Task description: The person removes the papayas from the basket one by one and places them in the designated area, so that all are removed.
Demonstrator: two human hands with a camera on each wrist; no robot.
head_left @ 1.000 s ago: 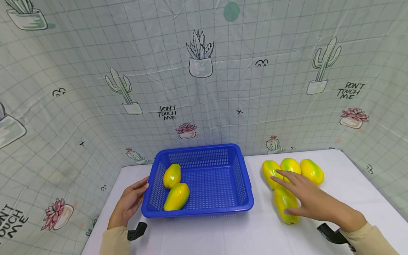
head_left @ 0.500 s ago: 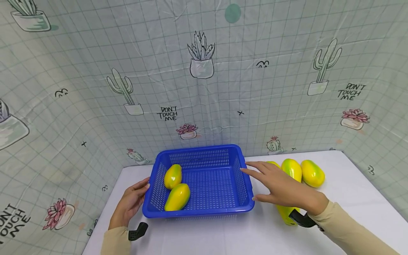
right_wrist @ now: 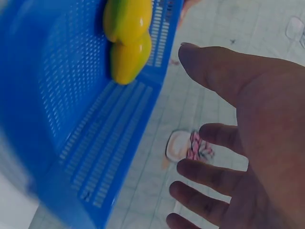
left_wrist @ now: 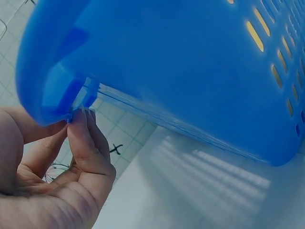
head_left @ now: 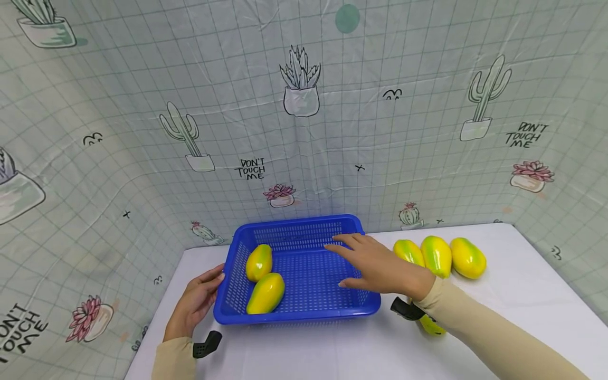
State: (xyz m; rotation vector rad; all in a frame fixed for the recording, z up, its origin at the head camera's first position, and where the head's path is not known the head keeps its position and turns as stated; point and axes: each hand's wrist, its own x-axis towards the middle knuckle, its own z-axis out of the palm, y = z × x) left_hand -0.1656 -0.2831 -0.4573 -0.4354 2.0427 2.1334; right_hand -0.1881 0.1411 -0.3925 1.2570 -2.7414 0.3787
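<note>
My left hand [head_left: 195, 301] pinches the left rim of a blue plastic basket [head_left: 304, 316]; the left wrist view shows thumb and fingertips meeting at that rim. Inside the basket, at its left side, lie one yellow-green mango [head_left: 259, 262] and, nearer to me, a second mango [head_left: 266, 293]. Over the basket's right part hovers my right hand [head_left: 385, 266], fingers spread and holding nothing. The right wrist view shows the same hand [right_wrist: 267, 129] apart from the basket wall.
Right of the basket, several more mangoes lie on the white table [head_left: 323, 353]: a back row with a middle mango [head_left: 436, 256] and a right one [head_left: 467, 257], and a nearer mango [head_left: 431, 325] mostly behind my right wrist. A patterned cloth [head_left: 332, 142] stands behind.
My right hand has moved left, from above the mangoes on the table, across the basket's right rim, to over its inside. The left hand keeps its hold on the rim.
</note>
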